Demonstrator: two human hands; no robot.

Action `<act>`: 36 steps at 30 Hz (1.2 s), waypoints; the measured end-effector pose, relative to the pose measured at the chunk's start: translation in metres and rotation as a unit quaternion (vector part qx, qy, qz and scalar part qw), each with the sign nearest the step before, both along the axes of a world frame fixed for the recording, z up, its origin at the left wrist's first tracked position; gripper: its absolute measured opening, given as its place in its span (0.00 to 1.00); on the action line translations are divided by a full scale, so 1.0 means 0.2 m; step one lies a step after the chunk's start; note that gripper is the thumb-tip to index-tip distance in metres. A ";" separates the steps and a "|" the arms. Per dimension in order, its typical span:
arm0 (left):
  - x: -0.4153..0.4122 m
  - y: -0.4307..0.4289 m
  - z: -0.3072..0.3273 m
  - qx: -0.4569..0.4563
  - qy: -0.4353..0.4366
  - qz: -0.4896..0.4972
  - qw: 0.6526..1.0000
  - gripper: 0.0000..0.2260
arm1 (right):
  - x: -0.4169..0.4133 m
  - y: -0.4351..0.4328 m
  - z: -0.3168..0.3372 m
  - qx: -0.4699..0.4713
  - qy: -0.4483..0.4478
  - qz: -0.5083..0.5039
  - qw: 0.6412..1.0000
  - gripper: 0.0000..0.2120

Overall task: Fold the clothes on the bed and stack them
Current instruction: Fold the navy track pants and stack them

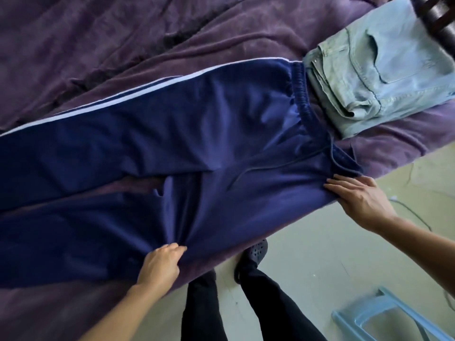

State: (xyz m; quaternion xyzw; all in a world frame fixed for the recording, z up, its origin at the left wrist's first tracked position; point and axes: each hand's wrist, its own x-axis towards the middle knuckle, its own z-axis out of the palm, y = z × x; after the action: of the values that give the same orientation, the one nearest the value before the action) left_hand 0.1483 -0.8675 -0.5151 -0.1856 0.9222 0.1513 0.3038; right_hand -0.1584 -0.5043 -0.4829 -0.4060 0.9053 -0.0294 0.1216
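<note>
Bed: a bed (398, 153) fills the upper left, its edge running slantwise toward the upper right
Cover: a creased purple plush blanket (123, 33) lies over it
Floor: pale, smooth floor (320, 254) beside the bed
Stool: a light blue plastic stool (384, 313) stands at the lower right
Cable: a thin grey cable (416, 214) trails over the floor near the right edge
Corner: dark wooden furniture (438, 16) at the top right, cut off
Light: soft and even

Our L hand (161, 263) is curled, knuckles up, fingers & thumb pinching a fold of the navy pants (152, 134); the forearm comes in from bottom left. Our R hand (363, 201) lies flat, fingers straight & slightly spread, tips on the same pants; the arm enters from the right edge.
</note>
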 end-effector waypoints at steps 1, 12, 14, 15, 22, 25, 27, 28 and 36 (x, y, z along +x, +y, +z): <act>0.01 0.01 0.01 0.007 -0.008 0.007 1.000 0.28 | -0.02 0.02 0.02 -0.005 0.009 -0.002 1.000 0.17; -0.50 -0.82 0.33 0.098 0.216 0.322 0.917 0.06 | -0.69 -0.67 0.31 -0.071 0.066 -0.130 0.987 0.11; -0.68 -1.02 0.33 0.072 0.217 0.314 0.922 0.05 | -0.85 -0.86 0.30 -0.053 0.064 -0.147 0.986 0.13; -0.78 -1.12 0.32 0.052 0.211 0.307 0.926 0.06 | -0.91 -0.96 0.28 -0.049 0.062 -0.152 0.985 0.13; -1.16 -1.28 0.13 -0.130 0.217 0.288 0.924 0.15 | -1.02 -1.38 0.07 0.034 0.083 -0.162 0.983 0.16; -1.08 -1.12 0.05 -0.133 0.264 0.192 0.936 0.14 | -0.82 -1.42 -0.03 -0.002 0.102 -0.065 0.993 0.18; -0.95 -0.98 0.03 -0.120 0.289 0.173 0.934 0.12 | -0.64 -1.44 -0.06 -0.034 0.085 -0.020 0.996 0.17; -0.88 -0.92 0.02 -0.115 0.295 0.183 0.931 0.12 | -0.55 -1.45 -0.06 -0.045 0.069 -0.003 0.997 0.17; -0.06 -0.85 0.07 -0.160 0.148 0.352 0.910 0.15 | 0.15 -1.77 -0.05 -0.084 -0.078 0.152 0.982 0.12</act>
State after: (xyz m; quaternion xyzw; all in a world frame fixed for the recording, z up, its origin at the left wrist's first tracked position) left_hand 0.1357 -1.0382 -0.5005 -0.5199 0.8431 0.1249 0.0572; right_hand -0.1274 -0.8577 -0.4931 -0.5442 0.8151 -0.1175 0.1602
